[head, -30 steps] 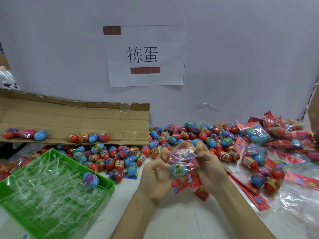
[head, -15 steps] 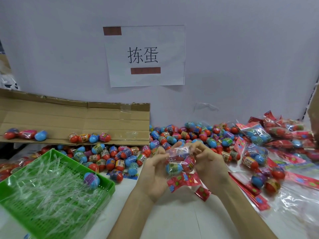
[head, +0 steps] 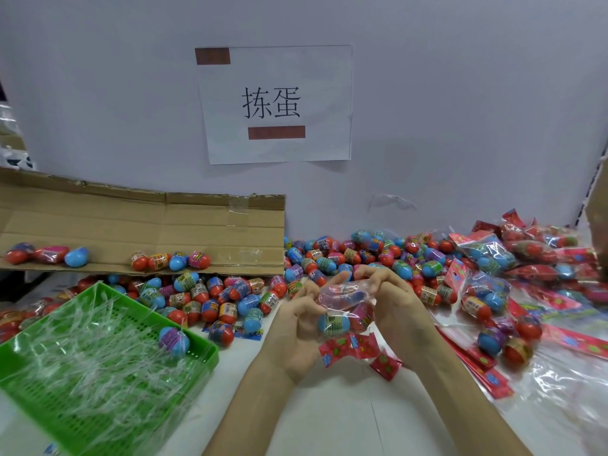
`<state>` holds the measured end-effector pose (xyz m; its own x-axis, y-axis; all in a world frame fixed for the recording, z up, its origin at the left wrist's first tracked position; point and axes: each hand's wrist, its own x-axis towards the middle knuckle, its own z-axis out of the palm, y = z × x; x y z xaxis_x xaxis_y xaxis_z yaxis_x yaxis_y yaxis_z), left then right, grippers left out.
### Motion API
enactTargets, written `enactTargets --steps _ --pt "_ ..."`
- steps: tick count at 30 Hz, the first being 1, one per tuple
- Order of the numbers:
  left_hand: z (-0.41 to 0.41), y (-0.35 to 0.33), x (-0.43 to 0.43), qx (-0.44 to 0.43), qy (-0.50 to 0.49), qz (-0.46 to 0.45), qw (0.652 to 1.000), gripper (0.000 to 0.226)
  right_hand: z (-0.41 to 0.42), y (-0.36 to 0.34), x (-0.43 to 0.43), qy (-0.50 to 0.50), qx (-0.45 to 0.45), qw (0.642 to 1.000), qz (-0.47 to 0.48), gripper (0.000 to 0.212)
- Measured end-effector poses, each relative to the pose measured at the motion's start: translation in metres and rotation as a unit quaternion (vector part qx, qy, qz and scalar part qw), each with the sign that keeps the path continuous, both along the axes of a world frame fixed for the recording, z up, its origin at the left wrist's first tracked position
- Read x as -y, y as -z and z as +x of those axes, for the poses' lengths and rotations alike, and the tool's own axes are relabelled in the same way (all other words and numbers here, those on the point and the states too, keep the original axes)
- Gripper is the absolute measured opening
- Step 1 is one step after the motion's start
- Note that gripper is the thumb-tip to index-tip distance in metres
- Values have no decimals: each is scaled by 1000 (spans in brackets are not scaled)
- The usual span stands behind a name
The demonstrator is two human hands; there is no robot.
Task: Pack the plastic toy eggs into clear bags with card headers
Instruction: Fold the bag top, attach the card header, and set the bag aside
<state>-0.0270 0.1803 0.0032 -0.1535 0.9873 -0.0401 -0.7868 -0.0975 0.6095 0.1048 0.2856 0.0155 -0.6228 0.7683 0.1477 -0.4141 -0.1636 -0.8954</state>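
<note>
**Egg bag pinched between both my hands**

I hold the clear bag (head: 342, 292) above the white table (head: 329, 419), right in front of me, with both hands. My left hand (head: 296, 330) has its fingers curled in and pinches the bag's left side. My right hand (head: 399, 312) curls over the right side, fingertips nipping the clear film at the top. Inside I see a blue egg (head: 333, 324) close to my left palm, with red and pink ones beside it. The red card header (head: 350, 348) hangs at the bag's near end, below my hands, crumpled and tilted.

Behind my hands lies the heap of loose eggs (head: 329, 258). It spreads left under the edge of a flattened cardboard sheet (head: 141, 225), which carries a few eggs of its own. To my left sits a green basket (head: 200, 345) full of thin clear plastic strips, with one blue-and-purple egg (head: 173, 340) near its right corner. To my right are filled bags (head: 487, 258) in a pile, and nearer me flat empty bags (head: 477, 366) with red headers. A paper sign (head: 274, 103) is on the wall.
</note>
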Motion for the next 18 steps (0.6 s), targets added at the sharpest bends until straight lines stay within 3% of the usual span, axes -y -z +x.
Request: enactTargets --steps 14,18 --pt "-6 -1 1 -2 -1 25 1000 38 3 1 2 -60 8 998 14 36" --pt "-7 0 3 -1 1 50 999 31 5 0 3 -79 -3 997 -9 28"
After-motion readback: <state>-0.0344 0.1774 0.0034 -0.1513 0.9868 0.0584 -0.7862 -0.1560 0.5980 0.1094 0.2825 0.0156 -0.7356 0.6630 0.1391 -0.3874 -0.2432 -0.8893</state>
